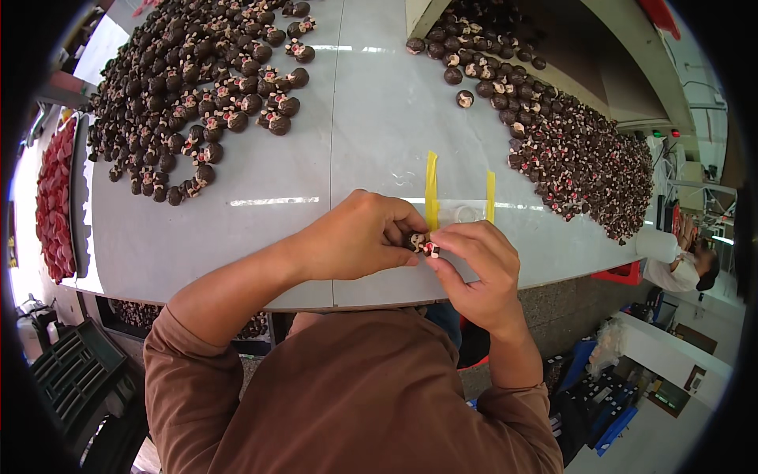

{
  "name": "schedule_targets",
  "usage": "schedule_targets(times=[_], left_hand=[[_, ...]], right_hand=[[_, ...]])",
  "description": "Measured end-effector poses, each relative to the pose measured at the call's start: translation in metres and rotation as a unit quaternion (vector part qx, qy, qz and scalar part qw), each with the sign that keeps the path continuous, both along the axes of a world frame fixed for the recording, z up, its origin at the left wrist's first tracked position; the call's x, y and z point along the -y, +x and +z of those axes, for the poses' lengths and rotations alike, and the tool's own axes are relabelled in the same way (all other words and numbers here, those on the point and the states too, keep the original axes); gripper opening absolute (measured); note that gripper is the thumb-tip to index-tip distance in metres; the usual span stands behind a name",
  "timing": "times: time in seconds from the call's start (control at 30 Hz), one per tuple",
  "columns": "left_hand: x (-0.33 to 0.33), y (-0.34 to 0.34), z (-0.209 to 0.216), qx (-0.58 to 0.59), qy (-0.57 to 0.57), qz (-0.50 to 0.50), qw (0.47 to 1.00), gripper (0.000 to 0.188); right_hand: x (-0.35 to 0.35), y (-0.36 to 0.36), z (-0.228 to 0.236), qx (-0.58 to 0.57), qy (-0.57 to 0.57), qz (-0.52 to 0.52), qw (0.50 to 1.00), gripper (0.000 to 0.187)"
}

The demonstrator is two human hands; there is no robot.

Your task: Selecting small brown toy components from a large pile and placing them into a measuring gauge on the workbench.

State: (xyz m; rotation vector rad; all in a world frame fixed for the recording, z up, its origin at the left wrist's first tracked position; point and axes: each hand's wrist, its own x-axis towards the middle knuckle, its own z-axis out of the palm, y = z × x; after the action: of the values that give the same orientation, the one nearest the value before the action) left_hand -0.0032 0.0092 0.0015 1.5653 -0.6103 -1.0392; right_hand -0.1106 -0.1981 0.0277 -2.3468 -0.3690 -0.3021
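Near the front edge of the table, both my hands meet over a small figurine. My left hand (351, 237) is closed around its dark brown, round head (416, 240), which has a cream face. My right hand (485, 268) pinches a tiny cream, red and black piece (432, 249) against the head. The fingers partly hide where the two parts meet. Just beyond my fingers, two yellow tape strips (431, 189) flank a small clear round thing (466, 213) on the tabletop.
A large heap of brown figurines (197, 87) covers the far left of the table (276, 174). At the right lie brown round heads (505, 83) and a pile of small dark, cream and red pieces (592, 166). A tray of red pieces (57, 197) stands left; a person (687, 267) is far right.
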Motion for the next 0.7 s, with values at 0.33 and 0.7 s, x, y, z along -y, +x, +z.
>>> schedule_targets(times=[0.33, 0.7], left_hand=[[0.003, -0.012, -0.003, 0.159, -0.077, 0.020, 0.984, 0.057], [0.001, -0.007, -0.013, 0.403, -0.077, 0.051, 0.911, 0.037]], right_hand=[[0.004, -0.003, -0.002, -0.023, 0.024, -0.006, 0.999, 0.031], [0.033, -0.028, -0.006, -0.060, 0.147, -0.141, 0.977, 0.020]])
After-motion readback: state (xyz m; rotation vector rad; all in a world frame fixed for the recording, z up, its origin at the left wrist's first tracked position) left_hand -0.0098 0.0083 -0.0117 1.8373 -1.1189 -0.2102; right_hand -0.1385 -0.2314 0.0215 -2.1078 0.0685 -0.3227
